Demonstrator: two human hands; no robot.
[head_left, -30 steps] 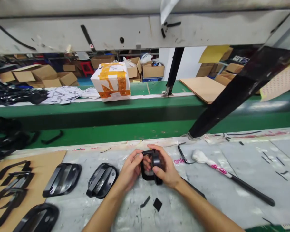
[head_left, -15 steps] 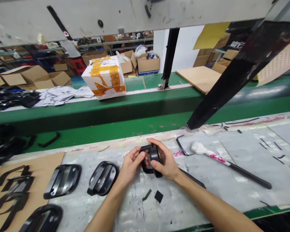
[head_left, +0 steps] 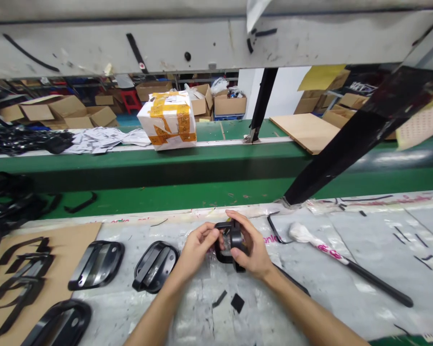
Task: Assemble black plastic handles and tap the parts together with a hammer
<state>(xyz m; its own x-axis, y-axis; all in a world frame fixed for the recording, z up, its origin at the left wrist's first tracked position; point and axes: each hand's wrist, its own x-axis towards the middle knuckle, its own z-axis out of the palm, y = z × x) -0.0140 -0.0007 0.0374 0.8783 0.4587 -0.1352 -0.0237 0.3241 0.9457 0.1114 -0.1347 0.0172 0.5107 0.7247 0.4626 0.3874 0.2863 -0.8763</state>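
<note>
Between my hands is a black plastic handle frame [head_left: 237, 237], a rounded ring with a bar across it, held just above the work surface. My left hand [head_left: 199, 246] pinches its left rim with thumb and fingertips. Around the right side and the crossbar curl the fingers of my right hand [head_left: 254, 250], the thumb pressing in front. Similar parts lie to the left: a handle frame with a raised bar [head_left: 156, 266], a flatter bezel [head_left: 97, 265] and another bezel [head_left: 59, 324] nearer me. A black foam square [head_left: 237, 303] and a short strip [head_left: 220, 299] sit below my hands.
A black-handled stick with a white wrapped head [head_left: 350, 264] lies to the right. Several black brackets rest on cardboard [head_left: 88, 235] at left. A slanted black post [head_left: 346, 139] and a grey overhead beam [head_left: 223, 45] frame the bench. A taped white box [head_left: 168, 120] stands behind.
The camera view has tilted up slightly and shifted, so the scene sits a little lower and more to the right. Both hands keep their hold on the handle frame.
</note>
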